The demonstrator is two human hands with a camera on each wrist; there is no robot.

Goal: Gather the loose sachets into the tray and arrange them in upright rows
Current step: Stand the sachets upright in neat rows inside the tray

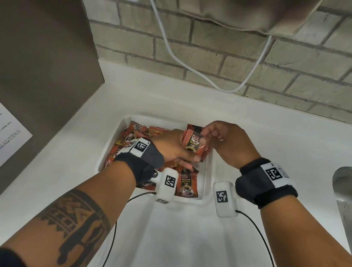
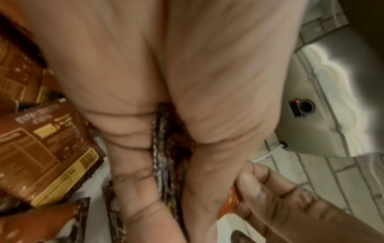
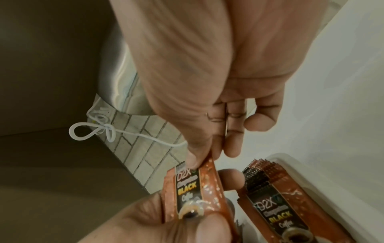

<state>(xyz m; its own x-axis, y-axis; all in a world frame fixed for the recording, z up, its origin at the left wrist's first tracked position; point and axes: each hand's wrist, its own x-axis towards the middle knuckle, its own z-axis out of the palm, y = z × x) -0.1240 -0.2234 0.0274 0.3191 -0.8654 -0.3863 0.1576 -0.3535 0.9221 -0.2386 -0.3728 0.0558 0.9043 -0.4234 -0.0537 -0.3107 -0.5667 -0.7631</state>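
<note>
White counter: above the tray [image 1: 110, 147], left grip [image 1: 172, 148] holds sachets [image 1: 192, 144]; right grip [image 1: 221, 139] pinches their top.

White worktop [image 1: 260, 131] runs out from the brick wall, and sitting flat on it is a white tray [image 1: 208, 178], well loaded with red-brown coffee sachets [image 1: 124, 142]. Off to the right a steel sink [image 1: 351, 192] is set into the surface. Thin black cables [image 1: 112, 237] trail across the near part.
</note>
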